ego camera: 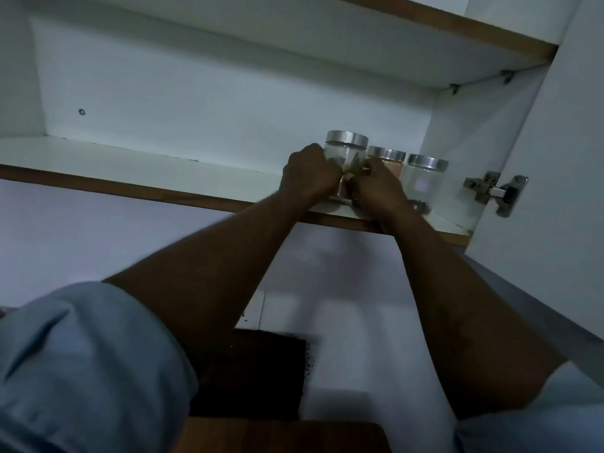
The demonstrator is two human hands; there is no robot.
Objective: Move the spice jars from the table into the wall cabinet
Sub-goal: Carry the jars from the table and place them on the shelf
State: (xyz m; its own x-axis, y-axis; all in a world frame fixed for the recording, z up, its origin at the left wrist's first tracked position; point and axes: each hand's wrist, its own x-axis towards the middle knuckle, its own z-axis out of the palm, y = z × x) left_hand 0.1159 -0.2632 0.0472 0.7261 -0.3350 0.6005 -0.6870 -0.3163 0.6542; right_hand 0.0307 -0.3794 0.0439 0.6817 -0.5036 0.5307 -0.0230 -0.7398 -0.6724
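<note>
I look up into an open wall cabinet (202, 93) with a white shelf (137, 165). Both hands clasp a clear glass spice jar (345, 152) with a silver lid, at the shelf's front edge near the right end. My left hand (310, 176) wraps its left side and my right hand (379, 191) holds its right side. The jar's base is hidden behind my fingers. To its right stand a jar of orange powder (389, 158) and a mostly clear jar (423, 181), both silver-lidded.
The cabinet door (555, 142) stands open at the right, with a metal hinge (496, 192) on it. An upper shelf (327, 31) spans the cabinet above. A wooden table edge (287, 436) and a dark recess (251, 377) lie below my arms.
</note>
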